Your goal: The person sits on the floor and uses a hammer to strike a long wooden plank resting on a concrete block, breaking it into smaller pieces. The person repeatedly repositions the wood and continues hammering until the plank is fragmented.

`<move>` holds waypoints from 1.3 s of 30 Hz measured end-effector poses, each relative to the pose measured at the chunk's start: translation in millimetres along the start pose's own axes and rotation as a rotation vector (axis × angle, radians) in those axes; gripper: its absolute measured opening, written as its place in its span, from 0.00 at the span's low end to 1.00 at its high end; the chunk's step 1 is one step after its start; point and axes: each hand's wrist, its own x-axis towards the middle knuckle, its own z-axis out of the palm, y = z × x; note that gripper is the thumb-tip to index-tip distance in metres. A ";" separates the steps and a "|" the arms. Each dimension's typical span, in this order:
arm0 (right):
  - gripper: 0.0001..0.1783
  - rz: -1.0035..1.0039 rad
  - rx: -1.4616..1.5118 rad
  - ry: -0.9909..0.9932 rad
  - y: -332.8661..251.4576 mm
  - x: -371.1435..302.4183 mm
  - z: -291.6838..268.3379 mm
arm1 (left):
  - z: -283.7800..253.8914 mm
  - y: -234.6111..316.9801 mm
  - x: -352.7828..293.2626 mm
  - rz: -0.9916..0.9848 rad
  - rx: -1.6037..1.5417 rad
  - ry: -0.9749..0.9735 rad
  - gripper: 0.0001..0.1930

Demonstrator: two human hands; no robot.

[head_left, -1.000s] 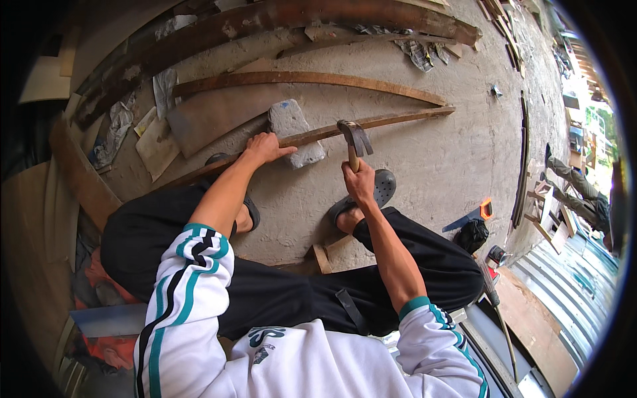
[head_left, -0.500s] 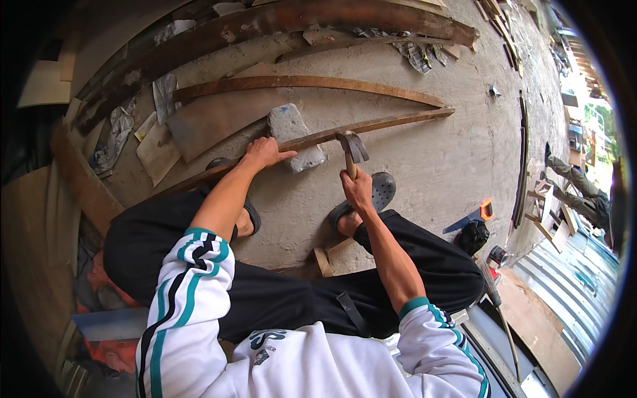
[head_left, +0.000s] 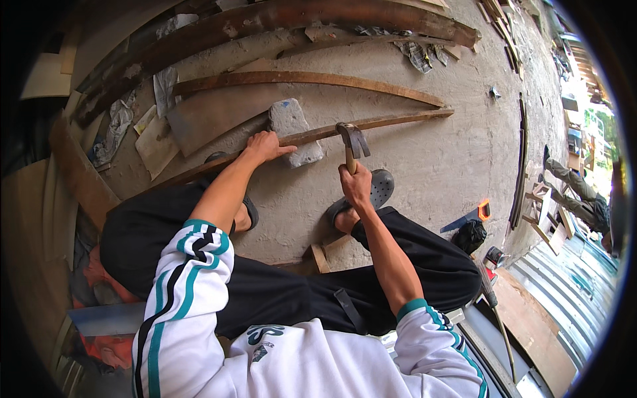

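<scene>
A long, narrow wooden strip (head_left: 398,121) lies across a pale concrete block (head_left: 288,117), its far right end out over the floor. My left hand (head_left: 263,146) grips the strip at the block's left side, fingers over it and thumb stretched along it. In my right hand (head_left: 356,184) is a claw hammer (head_left: 353,140), held by its light wooden handle. The hammer's head is at the strip, just right of the block; whether it touches the wood I cannot tell.
A second wooden strip (head_left: 318,78) and a thick brown beam (head_left: 298,14) lie beyond. My clog (head_left: 380,188) is close by my right hand. To the right are a handsaw (head_left: 471,215) and a black bag (head_left: 470,236). Another person's legs (head_left: 570,182) show at the far right.
The hammer head has shifted slightly up the picture and turned a little against the strip. My left hand keeps its hold; the whole view has moved slightly.
</scene>
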 end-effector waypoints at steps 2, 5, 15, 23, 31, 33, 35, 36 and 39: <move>0.15 -0.032 -0.023 0.004 3.4 1.1 3.3 | -1.8 1.6 -0.9 0.003 -0.007 -0.016 0.46; 0.20 0.073 -0.210 -0.161 44.4 15.3 12.7 | -1.8 5.1 3.3 0.019 -0.013 -0.002 0.46; 0.18 -0.006 -0.035 -0.009 -6.2 5.0 -7.0 | 0.6 0.9 1.3 -0.003 -0.022 -0.013 0.46; 0.19 0.036 -0.241 -0.159 35.1 19.3 2.8 | -4.7 6.1 3.2 0.012 -0.034 -0.028 0.45; 0.18 -0.103 -0.046 0.009 -0.7 14.4 -2.1 | -3.6 1.6 3.9 0.002 -0.037 -0.035 0.45; 0.17 -0.048 -0.211 -0.107 22.4 15.5 1.1 | -5.3 6.7 4.4 0.017 -0.026 -0.059 0.46; 0.17 -0.044 -0.300 -0.217 36.4 19.2 -3.9 | -8.3 8.2 4.1 0.022 -0.018 -0.064 0.46; 0.17 -0.056 -0.286 -0.201 29.1 20.3 -2.6 | -9.1 4.6 4.7 0.011 -0.018 -0.055 0.46; 0.17 -0.078 -0.219 -0.123 -5.7 18.4 -8.5 | 0.2 1.2 6.0 0.011 -0.012 -0.034 0.47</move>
